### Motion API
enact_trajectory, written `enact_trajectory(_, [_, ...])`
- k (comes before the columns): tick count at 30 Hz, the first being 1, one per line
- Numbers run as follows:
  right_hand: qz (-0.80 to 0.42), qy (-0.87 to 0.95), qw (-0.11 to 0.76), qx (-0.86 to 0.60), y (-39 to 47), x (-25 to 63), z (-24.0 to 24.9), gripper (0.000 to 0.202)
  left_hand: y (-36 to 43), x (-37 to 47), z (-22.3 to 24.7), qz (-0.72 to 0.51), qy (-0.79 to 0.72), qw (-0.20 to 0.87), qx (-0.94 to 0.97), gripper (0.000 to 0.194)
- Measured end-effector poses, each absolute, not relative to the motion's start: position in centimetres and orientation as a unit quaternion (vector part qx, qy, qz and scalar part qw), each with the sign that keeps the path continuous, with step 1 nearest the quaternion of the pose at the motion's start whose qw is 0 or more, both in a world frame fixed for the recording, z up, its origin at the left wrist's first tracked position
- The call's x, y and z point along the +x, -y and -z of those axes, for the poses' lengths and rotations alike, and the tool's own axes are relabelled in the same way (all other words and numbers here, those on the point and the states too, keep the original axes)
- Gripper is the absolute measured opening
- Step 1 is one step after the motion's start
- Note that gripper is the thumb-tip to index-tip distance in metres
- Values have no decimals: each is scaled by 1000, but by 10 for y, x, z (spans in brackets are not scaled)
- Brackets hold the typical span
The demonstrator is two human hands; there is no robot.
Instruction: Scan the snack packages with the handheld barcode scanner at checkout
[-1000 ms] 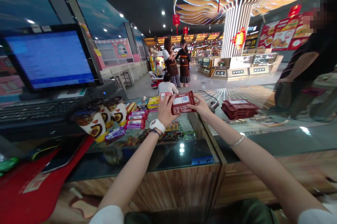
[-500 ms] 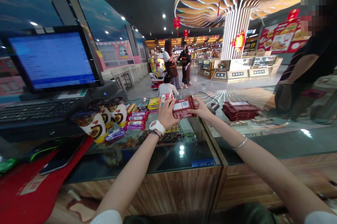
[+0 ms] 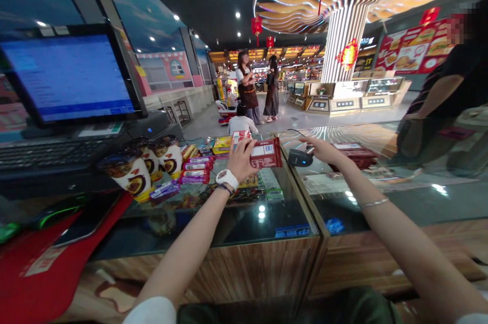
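My left hand [image 3: 241, 160] is closed around the left end of a dark red snack packet [image 3: 269, 153] held above the glass counter. The packet's white label with a barcode faces me. Right of it, my right hand [image 3: 324, 151] has its fingers on a black barcode scanner [image 3: 300, 158], which shows a small blue light. The index finger stretches over the scanner, and the grip is partly hidden. Behind my right hand lies a stack of similar dark red packets [image 3: 356, 155].
Illustrated cups [image 3: 131, 175] and purple-wrapped snacks [image 3: 195, 175] stand on the counter at left, beside a monitor [image 3: 68, 77] and keyboard [image 3: 57, 159]. A phone [image 3: 89, 220] lies on a red mat. A person in black [image 3: 450, 80] stands at right; others are beyond the counter.
My right hand has let go of the packet and moved right to the scanner. The scanner has shifted left and turned. My left hand keeps the packet in nearly the same place.
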State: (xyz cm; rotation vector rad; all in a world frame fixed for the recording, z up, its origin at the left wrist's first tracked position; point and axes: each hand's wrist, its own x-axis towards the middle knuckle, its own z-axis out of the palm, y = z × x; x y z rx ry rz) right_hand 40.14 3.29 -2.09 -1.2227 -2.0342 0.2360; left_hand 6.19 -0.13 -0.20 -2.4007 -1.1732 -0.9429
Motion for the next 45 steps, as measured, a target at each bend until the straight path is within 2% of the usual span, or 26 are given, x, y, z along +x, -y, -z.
enact_trajectory(5, [-81,823,282,-485,-33,403,28,75,1,60,2,333,414,153,-833,86])
enact_trajectory(13, [-68,850,255,-455,-34,402,31,73,3,58,0,331,426,153,-828,82])
enact_trajectory(18, [-90,863,289,-404,-36,395,34,66,1,58,1,340,422,155,-826,85])
enact_trajectory(23, [-84,895,265,-350,-39,380,42,58,-3,55,2,343,423,157,-824,83])
enact_trajectory(32, [-18,884,226,-409,-36,373,51,56,-9,50,4,339,435,148,-821,84])
enact_trajectory(36, [-11,873,282,-398,-31,372,41,48,-9,48,4,339,452,152,-811,83])
enact_trajectory(42, [-25,783,470,-407,-20,370,21,52,-10,45,3,327,463,173,-805,85])
enact_trajectory(45, [4,740,528,-418,-10,373,9,51,-11,45,5,319,461,177,-809,83])
